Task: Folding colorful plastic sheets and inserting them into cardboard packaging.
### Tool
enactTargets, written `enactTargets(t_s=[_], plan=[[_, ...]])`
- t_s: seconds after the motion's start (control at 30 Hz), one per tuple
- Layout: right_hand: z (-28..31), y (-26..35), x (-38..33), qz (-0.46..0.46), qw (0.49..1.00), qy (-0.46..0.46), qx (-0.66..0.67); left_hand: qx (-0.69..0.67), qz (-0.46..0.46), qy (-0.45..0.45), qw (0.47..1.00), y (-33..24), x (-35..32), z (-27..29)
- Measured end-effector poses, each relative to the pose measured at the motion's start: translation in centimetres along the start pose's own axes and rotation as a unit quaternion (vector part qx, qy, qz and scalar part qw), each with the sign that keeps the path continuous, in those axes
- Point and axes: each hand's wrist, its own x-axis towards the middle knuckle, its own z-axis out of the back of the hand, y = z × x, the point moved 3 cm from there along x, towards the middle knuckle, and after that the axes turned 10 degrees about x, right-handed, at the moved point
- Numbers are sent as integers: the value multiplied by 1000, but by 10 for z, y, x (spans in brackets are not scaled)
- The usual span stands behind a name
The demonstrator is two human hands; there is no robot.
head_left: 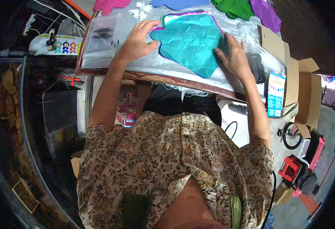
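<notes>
A flat teal foil piece [190, 42], which looks like an uninflated foil balloon, lies on the table in front of me. Purple, green and dark blue edges peek out from beneath it, so several pieces seem stacked. My left hand [139, 41] reaches to its upper left edge, fingertips touching there and thumb apart. At the right edge, my right hand [234, 56] rests with fingers spread, the fingertips on or just beside the foil. Neither hand grips anything that I can see.
Along the far side lie pink foil [110, 5], white string bundles [140, 10], blue foil [181, 4], green foil [234, 8] and purple foil [266, 15]. Clear plastic bags [100, 40] are at the left. Cardboard boxes [306, 86] and a blue package [276, 93] stand right.
</notes>
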Motion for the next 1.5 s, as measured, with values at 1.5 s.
enactTargets(t_s=[1.5], plan=[[26, -39, 6, 8, 987, 31, 155, 67, 39, -30, 997, -5, 4, -12]])
